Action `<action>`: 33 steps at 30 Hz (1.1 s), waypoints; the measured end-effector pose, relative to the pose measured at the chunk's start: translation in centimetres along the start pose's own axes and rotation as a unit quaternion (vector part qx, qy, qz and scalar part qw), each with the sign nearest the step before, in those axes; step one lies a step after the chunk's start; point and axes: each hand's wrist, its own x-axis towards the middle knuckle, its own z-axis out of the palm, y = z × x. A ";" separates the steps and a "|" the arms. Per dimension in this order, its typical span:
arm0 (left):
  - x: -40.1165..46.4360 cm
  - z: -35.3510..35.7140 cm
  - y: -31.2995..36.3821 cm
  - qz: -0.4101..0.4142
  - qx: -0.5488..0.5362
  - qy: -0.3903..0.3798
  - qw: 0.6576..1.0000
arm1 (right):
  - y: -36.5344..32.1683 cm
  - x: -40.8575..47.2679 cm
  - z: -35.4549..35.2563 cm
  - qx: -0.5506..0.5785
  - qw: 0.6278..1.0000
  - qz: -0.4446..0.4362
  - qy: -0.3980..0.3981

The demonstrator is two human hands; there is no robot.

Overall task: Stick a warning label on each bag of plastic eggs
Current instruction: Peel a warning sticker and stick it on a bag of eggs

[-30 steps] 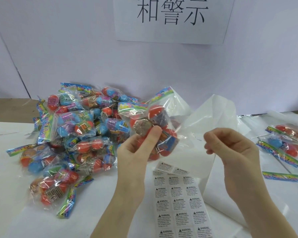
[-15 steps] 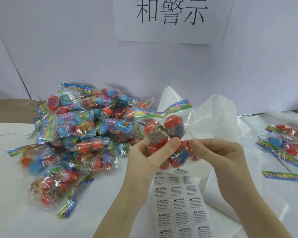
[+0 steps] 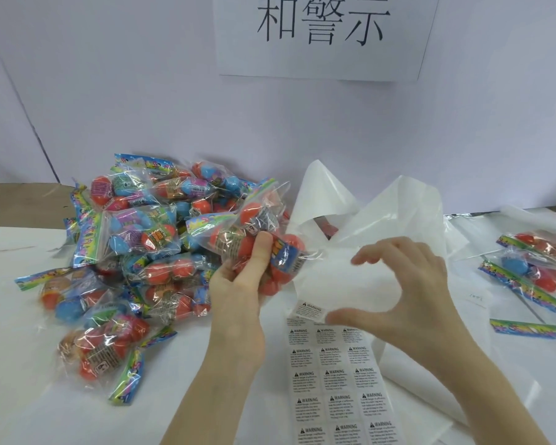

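Left hand (image 3: 238, 284) grips one bag of eggs (image 3: 257, 242) lifted off the table (image 3: 20, 364), thumb on the front, likely to keep a face turned up for sticking. Right hand (image 3: 408, 300) hangs open over the top of the label sheet (image 3: 337, 380), fingers spread, thumb tip by a part-lifted warning label (image 3: 310, 309); looks set to peel it, no grip yet. Sheet lies just below both hands, short reach. Pile of bags (image 3: 135, 252) sits left, probably still undone; a few bags (image 3: 536, 268) lie well apart at right, probably finished. Loose white plastic bag (image 3: 382, 226) behind the hands.
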 end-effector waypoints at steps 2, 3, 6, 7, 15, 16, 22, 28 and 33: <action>-0.1 0.0 -0.2 -0.009 0.031 -0.029 0.999 | 0.1 -0.2 0.5 -0.058 0.996 -0.064 -0.016; -0.3 0.0 -0.2 -0.017 0.042 -0.047 0.998 | 0.2 -0.3 0.8 -0.078 0.993 -0.085 -0.021; -0.4 -0.1 -0.3 -0.047 0.047 -0.094 0.993 | 0.7 -0.5 1.6 -0.135 0.984 -0.117 0.002; -0.4 -0.1 -0.4 -0.059 0.042 -0.109 0.991 | 0.8 -0.5 1.7 -0.145 0.982 -0.119 0.020; -0.2 -0.2 -0.7 -0.086 0.053 -0.140 0.985 | 0.6 -0.7 2.8 -0.151 0.973 -0.142 0.102; -0.2 -0.2 -0.7 -0.089 0.047 -0.138 0.985 | 0.6 -0.7 3.0 -0.137 0.976 -0.140 0.093; 0.1 -0.2 -0.9 -0.103 0.031 -0.136 0.985 | 0.6 -0.9 3.7 -0.030 0.994 -0.104 -0.005; 0.5 -0.3 -1.1 -0.117 0.012 -0.122 0.985 | 0.6 -0.8 3.7 0.059 0.996 -0.058 -0.020; 0.8 -0.4 -1.0 -0.126 -0.027 -0.107 0.986 | 0.7 -0.7 3.7 -0.029 0.995 -0.075 0.059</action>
